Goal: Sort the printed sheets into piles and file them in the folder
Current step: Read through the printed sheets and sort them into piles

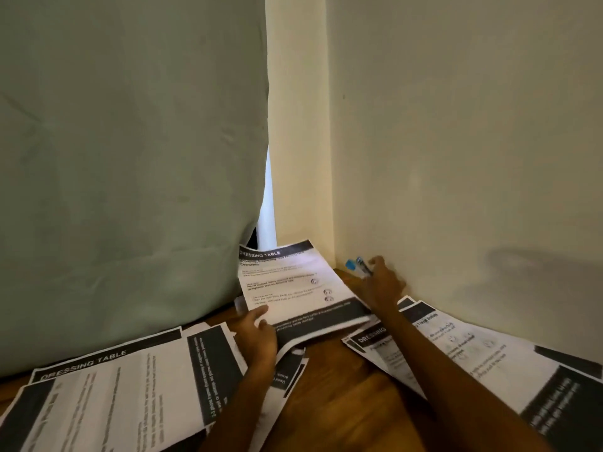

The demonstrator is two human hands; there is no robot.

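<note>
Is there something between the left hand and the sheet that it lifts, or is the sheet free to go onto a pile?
Nothing visible blocks it. The left hand already holds the raised sheet at its lower left edge. The pile at the left and the pile at the right lie open on the wooden surface. No folder is in view.

home room corner: wooden floor (346,402), cream wall (456,141), green fabric drape (130,158).

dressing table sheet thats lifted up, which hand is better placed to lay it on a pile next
Left. The left hand already grips the lifted sheet at its near edge, with the left pile just beside it. The right hand is busy holding pens by the wall.
</note>
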